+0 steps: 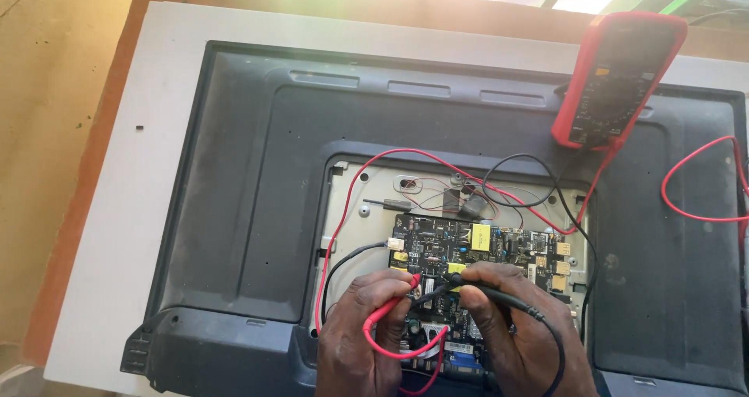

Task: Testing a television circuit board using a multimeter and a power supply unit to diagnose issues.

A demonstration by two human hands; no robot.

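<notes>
Left hand (363,331) clamped on red probe (390,307), right hand (507,327) on black probe (488,289); tips steadied against board (484,249), meter (616,77) propped facing up.

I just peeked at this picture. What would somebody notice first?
First, the two hands at the bottom middle: the left hand pinches a red probe and the right hand a black probe, tips on a circuit board. A red meter lies at top right on the dark TV back.
</notes>
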